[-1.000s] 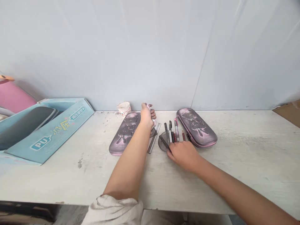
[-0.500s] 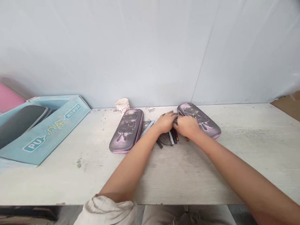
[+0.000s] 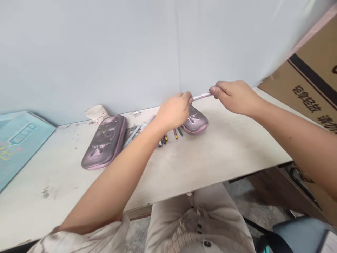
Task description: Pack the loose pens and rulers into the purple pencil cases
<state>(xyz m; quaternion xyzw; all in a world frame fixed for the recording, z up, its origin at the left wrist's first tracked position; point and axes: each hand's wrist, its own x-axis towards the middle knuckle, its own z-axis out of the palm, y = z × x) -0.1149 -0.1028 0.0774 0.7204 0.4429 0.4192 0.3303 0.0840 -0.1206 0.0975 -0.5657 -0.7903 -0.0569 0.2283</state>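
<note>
A slim pale pen (image 3: 202,96) with pinkish marks is stretched level between my two hands above the table. My left hand (image 3: 175,109) pinches its left end, and my right hand (image 3: 235,95) grips the other end in closed fingers. Below my left hand, part of a dark pink-purple pencil case (image 3: 196,121) shows. A matching pencil case (image 3: 105,142) with a raised figure lies to the left. Between the cases are several pencils (image 3: 175,133) and a clear ruler (image 3: 132,135), partly covered by my left hand and forearm.
A white paper cup (image 3: 97,114) tilts behind the left case, by the wall. The light blue box (image 3: 23,144) stands at the left end of the table (image 3: 210,154). At the right, a large brown carton (image 3: 313,80) rises beside the table. A small silvery piece (image 3: 136,112) lies near the wall.
Both hands have risen off the stationery and moved apart, with the pen now showing between them. The view has turned right, bringing in the carton.
</note>
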